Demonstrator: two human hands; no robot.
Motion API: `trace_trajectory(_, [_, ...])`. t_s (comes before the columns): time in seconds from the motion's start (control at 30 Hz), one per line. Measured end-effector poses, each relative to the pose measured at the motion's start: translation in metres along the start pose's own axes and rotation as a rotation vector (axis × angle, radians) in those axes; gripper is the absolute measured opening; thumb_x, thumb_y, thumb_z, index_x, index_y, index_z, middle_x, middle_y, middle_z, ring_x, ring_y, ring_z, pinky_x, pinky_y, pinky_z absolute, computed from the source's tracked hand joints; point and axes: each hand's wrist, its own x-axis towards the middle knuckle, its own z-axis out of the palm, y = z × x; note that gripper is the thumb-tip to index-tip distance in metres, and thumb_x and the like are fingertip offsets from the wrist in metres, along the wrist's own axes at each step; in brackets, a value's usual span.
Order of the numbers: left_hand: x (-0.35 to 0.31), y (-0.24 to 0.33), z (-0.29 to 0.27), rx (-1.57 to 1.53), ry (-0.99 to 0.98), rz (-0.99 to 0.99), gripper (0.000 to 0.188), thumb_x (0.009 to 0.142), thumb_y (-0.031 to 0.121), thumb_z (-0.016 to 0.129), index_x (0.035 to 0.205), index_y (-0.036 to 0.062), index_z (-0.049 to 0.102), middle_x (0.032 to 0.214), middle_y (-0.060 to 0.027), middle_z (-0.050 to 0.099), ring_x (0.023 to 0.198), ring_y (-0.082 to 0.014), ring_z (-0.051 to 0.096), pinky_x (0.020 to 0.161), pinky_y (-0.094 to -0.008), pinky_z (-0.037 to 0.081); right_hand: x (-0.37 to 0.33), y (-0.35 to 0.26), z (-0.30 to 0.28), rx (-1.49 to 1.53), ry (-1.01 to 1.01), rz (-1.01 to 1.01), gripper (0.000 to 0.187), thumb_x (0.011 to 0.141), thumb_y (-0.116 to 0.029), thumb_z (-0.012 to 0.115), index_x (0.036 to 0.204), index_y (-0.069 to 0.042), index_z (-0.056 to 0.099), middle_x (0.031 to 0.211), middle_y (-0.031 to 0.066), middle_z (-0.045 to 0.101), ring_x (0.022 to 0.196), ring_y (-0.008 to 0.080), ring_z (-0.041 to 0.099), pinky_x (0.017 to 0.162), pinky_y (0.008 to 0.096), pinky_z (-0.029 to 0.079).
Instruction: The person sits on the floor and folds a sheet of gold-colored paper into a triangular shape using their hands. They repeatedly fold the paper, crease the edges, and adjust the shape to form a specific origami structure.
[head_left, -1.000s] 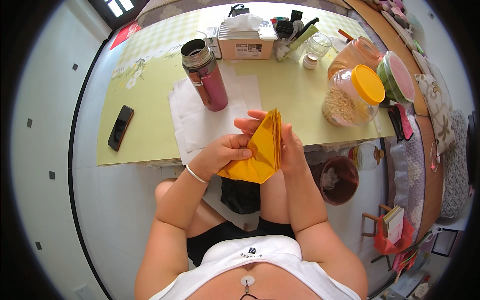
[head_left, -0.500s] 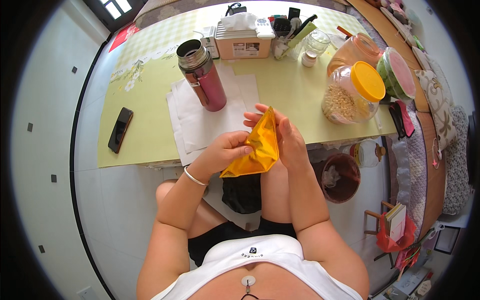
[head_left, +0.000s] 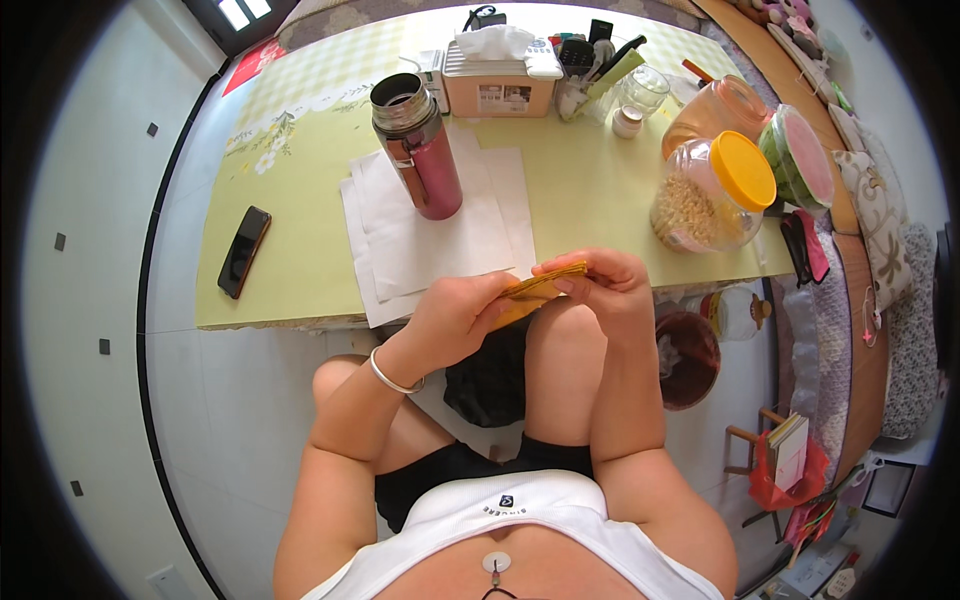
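Between my two hands is a shiny golden foil pouch [head_left: 540,286], seen nearly edge-on just in front of the table's near edge. My left hand [head_left: 462,312] pinches its left end between thumb and fingers. With thumb and fingers my right hand [head_left: 607,284] grips the other end near the top edge. Part of the pouch is hidden behind the fingers. Beyond them an uncapped pink and brown thermos [head_left: 432,180] stands upright on white paper sheets [head_left: 400,268].
A phone [head_left: 244,252] lies on the table's left. At the right stand a yellow-lidded jar [head_left: 690,205] of small pale pieces, a pinkish jar [head_left: 705,115] and a watermelon half [head_left: 795,158]. A tissue box [head_left: 500,90] is at the back. Below right is a bin [head_left: 690,362].
The pouch has tipped from showing its broad face to nearly edge-on. My right hand has turned from an upright, open pose to gripping its end.
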Motion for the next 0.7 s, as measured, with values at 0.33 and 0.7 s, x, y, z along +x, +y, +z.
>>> trace_trajectory(0.33, [0.001,-0.019,-0.010,0.245,0.076,0.130,0.022,0.088,0.005,0.073,0.110,0.0055,0.071,0.086,-0.0156,0.070,0.069,-0.0295,0.066,0.059,-0.0336,0.051,-0.010,-0.022,-0.005,-0.085,0.152,-0.098,0.024,0.088,0.010,0.067,0.110,0.002,0.073,0.109,0.0120,0.074,0.094,0.0118,0.067,0.076,0.0214,0.055])
trace_trajectory(0.7, [0.011,-0.026,0.004,0.490,0.438,0.287,0.026,0.083,0.002,0.073,0.109,0.0022,0.072,0.101,-0.0114,0.071,0.070,-0.0274,0.066,0.060,-0.0336,0.054,0.011,0.007,-0.039,0.215,0.269,0.020,0.034,0.091,0.005,0.065,0.125,0.005,0.060,0.123,0.0157,0.066,0.116,0.0224,0.063,0.099,0.0324,0.054])
